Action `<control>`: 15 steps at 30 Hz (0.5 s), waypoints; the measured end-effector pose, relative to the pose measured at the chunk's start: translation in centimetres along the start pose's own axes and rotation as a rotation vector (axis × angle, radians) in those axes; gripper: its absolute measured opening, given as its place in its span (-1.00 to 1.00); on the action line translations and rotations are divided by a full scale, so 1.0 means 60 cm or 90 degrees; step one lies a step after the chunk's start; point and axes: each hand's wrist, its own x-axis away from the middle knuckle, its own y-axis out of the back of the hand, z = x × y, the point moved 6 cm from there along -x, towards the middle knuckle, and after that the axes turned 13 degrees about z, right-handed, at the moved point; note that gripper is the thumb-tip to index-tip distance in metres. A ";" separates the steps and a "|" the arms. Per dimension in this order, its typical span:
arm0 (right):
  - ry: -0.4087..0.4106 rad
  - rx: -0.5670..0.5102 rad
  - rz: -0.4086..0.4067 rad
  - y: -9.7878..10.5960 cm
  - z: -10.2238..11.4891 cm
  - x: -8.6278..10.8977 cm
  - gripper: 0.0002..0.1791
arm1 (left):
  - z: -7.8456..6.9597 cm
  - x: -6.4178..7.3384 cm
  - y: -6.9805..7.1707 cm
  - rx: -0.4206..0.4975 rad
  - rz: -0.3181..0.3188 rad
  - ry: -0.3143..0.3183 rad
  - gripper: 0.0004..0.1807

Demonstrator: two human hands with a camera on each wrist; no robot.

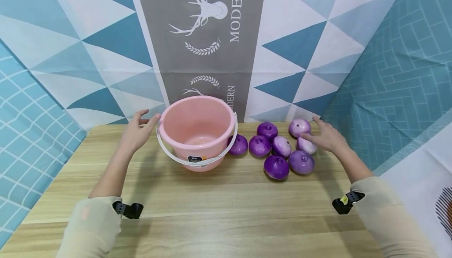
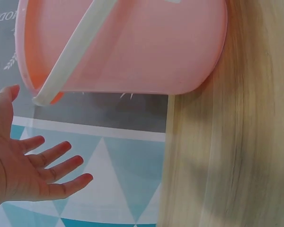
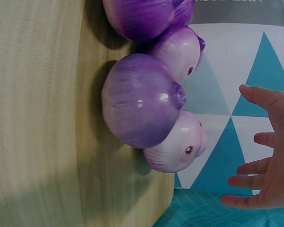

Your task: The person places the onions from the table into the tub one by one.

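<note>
A pink bucket with a white handle stands upright toward the back of the table. Just left of its rim is my left hand, fingers spread and holding nothing, the thumb right at the rim in the head view. Several purple onions lie grouped to the right of the bucket, some dark, some pale. Over the right side of that group my right hand hovers with fingers apart and nothing in it. In the right wrist view, a light purple onion is close by, and the right hand is apart from it.
The wood-grain table ends at a patterned cloth backdrop right behind the bucket and onions. Blue tiled cloth hangs along the left side. A dark ribbed object shows at the far right edge.
</note>
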 end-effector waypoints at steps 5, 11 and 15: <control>0.010 -0.012 -0.006 -0.010 -0.006 -0.004 0.04 | 0.003 -0.004 -0.010 0.024 -0.014 -0.014 -0.11; 0.025 -0.032 -0.028 -0.021 -0.016 -0.009 0.01 | 0.007 -0.007 -0.020 0.047 -0.015 -0.022 -0.16; 0.038 -0.044 -0.040 -0.030 -0.022 -0.016 -0.01 | 0.010 -0.008 -0.027 0.060 -0.008 -0.019 -0.16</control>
